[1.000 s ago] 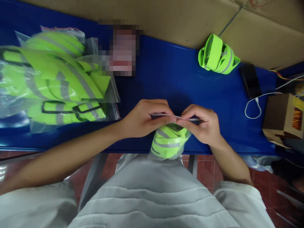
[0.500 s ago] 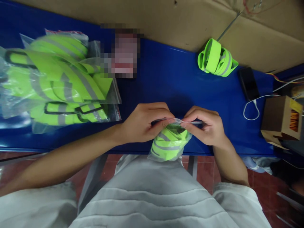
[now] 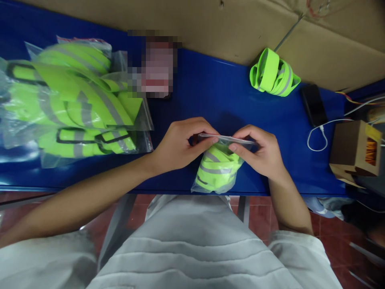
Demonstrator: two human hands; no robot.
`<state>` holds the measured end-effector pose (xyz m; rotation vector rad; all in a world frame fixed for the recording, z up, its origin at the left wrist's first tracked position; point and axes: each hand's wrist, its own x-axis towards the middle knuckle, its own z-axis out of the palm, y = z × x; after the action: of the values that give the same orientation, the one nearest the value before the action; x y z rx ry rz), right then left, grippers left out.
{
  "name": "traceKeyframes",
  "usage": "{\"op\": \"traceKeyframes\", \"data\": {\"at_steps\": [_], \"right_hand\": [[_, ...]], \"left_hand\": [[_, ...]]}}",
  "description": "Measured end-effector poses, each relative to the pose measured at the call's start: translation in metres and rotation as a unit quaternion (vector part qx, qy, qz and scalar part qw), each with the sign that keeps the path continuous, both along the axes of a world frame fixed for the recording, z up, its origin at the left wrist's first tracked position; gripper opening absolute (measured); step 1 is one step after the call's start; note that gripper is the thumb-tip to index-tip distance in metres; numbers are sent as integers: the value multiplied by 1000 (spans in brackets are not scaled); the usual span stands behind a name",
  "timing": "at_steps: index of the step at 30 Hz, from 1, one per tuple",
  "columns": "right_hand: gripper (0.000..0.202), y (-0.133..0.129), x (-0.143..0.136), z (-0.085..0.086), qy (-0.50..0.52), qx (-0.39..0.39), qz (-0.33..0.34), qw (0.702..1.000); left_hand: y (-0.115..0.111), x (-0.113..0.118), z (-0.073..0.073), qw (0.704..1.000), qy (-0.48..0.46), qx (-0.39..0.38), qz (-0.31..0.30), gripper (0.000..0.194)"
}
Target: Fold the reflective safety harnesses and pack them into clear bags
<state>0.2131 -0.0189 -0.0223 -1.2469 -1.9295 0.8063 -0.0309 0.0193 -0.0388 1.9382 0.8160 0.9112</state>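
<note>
A clear zip bag [image 3: 216, 185] hangs between my hands at the table's front edge, its top edge held level. Inside it lies a folded neon-yellow reflective strap [image 3: 217, 166] with grey stripes. My left hand [image 3: 188, 142] pinches the left part of the bag's top between thumb and fingers. At the right part of that top, my right hand [image 3: 260, 149] pinches the plastic the same way. Both hands are closed, and the bag's lower end tilts toward my body.
Several bagged neon straps [image 3: 84, 104] are piled on the left of the blue table [image 3: 204, 96]. A loose neon strap bundle [image 3: 275, 74], a black phone [image 3: 313, 105] with a white cable, and a cardboard box [image 3: 353, 148] are on the right. A cardboard wall [image 3: 228, 32] borders the back.
Both hands have lifted the bag slightly away from my body, toward the table. Its top edge now looks flatter and straighter between my fingers.
</note>
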Motion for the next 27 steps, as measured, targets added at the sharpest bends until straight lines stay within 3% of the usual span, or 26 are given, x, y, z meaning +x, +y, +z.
{"op": "traceKeyframes", "data": {"at_steps": [6,27], "right_hand": [[8,1,-3,-6,-25,6,2,1000],[4,-1,-6,-5,-50,45,31,997]], "left_hand": [[1,3,-8,999,-6,-34,-21,14],[0,4,-7,998,13,-63,-16,20]]}}
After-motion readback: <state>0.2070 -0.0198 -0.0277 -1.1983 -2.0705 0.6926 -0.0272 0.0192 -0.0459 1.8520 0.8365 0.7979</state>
